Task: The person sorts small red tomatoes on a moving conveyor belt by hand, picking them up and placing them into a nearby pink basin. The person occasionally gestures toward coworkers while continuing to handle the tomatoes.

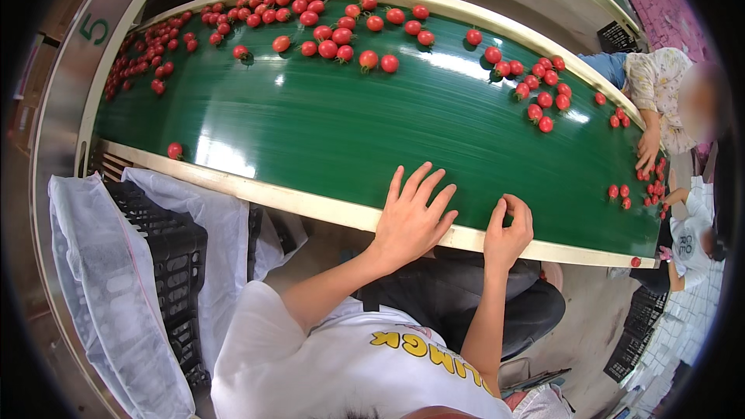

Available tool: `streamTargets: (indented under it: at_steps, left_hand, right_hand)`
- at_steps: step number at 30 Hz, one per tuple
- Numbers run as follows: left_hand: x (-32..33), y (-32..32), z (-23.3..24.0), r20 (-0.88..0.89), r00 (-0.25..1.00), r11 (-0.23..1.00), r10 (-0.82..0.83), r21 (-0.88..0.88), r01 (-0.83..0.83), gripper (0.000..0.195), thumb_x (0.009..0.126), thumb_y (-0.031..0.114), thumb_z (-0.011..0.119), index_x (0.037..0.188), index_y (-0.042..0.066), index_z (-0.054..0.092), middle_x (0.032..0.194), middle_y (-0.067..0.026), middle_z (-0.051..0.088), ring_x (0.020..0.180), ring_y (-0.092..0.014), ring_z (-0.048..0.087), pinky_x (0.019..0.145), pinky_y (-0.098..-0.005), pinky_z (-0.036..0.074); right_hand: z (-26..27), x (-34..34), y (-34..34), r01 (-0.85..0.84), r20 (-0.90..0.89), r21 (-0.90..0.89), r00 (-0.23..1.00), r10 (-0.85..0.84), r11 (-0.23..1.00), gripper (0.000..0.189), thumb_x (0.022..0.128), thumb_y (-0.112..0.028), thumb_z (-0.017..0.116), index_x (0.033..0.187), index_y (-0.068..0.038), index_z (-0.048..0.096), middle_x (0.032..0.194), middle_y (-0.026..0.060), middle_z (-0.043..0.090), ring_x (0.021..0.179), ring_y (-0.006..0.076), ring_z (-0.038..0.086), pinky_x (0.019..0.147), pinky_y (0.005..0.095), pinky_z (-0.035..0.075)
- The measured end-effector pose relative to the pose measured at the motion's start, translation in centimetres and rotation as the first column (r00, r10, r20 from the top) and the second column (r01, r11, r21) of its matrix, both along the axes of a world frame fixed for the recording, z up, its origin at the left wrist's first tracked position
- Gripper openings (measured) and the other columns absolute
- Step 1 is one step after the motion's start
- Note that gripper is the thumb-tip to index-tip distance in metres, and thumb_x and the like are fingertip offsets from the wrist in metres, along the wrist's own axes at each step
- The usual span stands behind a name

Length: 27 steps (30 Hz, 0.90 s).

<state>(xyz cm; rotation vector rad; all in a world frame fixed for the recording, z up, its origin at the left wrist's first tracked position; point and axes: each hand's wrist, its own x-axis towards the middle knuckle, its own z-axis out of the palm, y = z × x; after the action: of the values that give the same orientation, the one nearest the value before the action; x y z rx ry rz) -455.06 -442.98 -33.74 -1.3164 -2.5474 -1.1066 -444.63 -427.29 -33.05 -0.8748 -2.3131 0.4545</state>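
My left hand (414, 212) lies flat over the near edge of a green conveyor belt (326, 122), its fingers spread and nothing held. To its right, my right hand (509, 227) is curled, thumb and index fingertip close together; whether something small sits between them cannot be told. Many red cherry tomatoes (327, 49), some with green stems, lie along the belt's far side, crowded at the left end. Another cluster of tomatoes (544, 99) is at the right. A single tomato (174, 151) rests by the near rail at the left, away from both hands.
Pale rails (326, 203) border the belt. Black plastic crates (174, 244) with a white liner (116, 291) stand below at the left. Across the belt, a person's hand (648, 148) reaches toward tomatoes; another person (689, 244) is at the far right end. More black crates (631, 337) stand on the floor.
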Motion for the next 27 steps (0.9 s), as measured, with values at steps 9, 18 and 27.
streamTargets:
  at_steps: [9,18,27]
  left_hand:
    - [-1.8,-2.0,-1.1,-0.014,1.0,1.0,-0.005,0.009,0.005,0.04,0.085,0.028,0.074,0.12,0.01,0.065,0.133,-0.0125,0.057,0.134,-0.033,0.046,0.112,-0.0592,0.031]
    - [-3.8,-4.5,-2.0,0.094,0.991,0.992,-0.096,0.087,0.088,0.038,0.083,0.022,0.074,0.119,0.013,0.065,0.132,-0.0091,0.058,0.133,-0.031,0.048,0.112,-0.0609,0.03]
    - [-27.0,-7.4,-2.5,-0.233,0.922,0.95,0.311,0.07,-0.303,0.039,0.085,0.004,0.065,0.123,0.005,0.059,0.122,-0.0193,0.059,0.11,-0.039,0.058,0.095,-0.0458,0.049]
  right_hand:
    - [-0.9,-1.8,-2.0,-0.014,-0.003,0.021,1.0,0.014,1.0,0.01,0.089,-0.004,0.064,0.095,0.002,0.067,0.09,0.0145,0.069,0.084,0.0322,0.065,0.074,0.0411,0.051]
    - [-1.4,-3.0,-4.0,-0.036,0.012,0.027,0.999,0.036,0.999,0.012,0.088,-0.004,0.064,0.098,0.002,0.066,0.094,0.016,0.068,0.088,0.0351,0.064,0.077,0.0437,0.051]
    - [-0.8,-4.2,-6.0,-0.074,-0.039,0.033,0.996,0.075,0.997,0.012,0.088,-0.004,0.064,0.098,0.002,0.065,0.094,0.016,0.068,0.087,0.0363,0.063,0.076,0.0444,0.051]
